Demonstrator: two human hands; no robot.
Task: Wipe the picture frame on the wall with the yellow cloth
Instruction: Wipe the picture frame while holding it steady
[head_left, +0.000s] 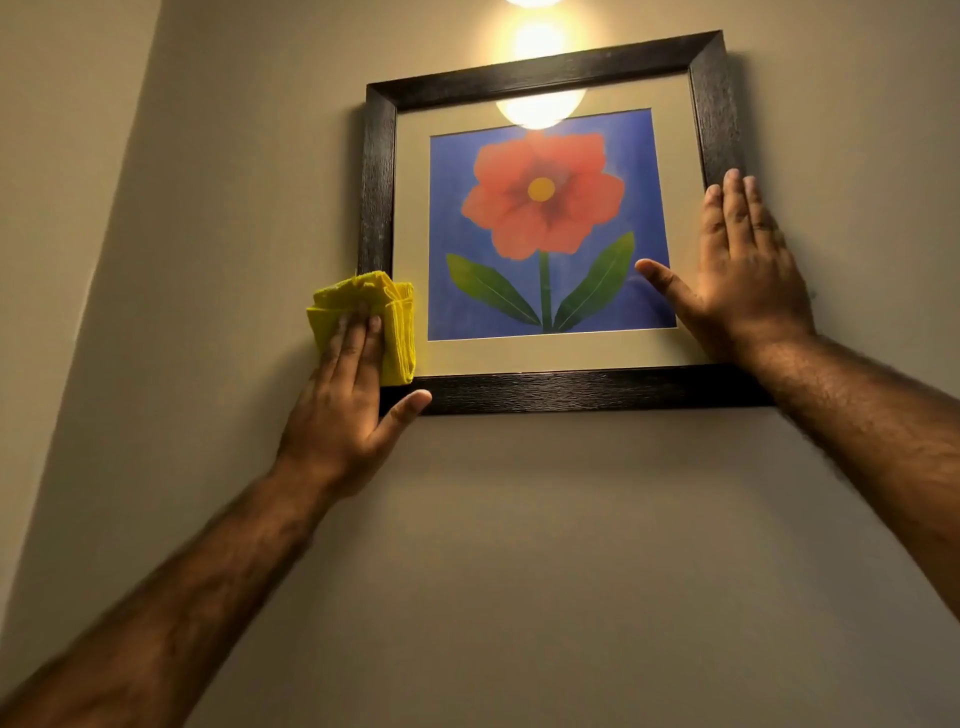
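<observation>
1. Picture frame (571, 389): dark wooden moulding, hung on a beige wall (571, 519); it encloses a cream mat and a red flower print on blue.
2. Yellow cloth (400, 332): folded, lying over the frame's lower-left corner.
3. Left hand (348, 405): fingers straight and flat, pressing the cloth against the frame; thumb rests on the bottom edge.
4. Right hand (743, 275): fingers extended, holding nothing, laid flat on the frame's right side; thumb rests on the glass.
5. Lamp glare (540, 106): reflected at the upper glass.
</observation>
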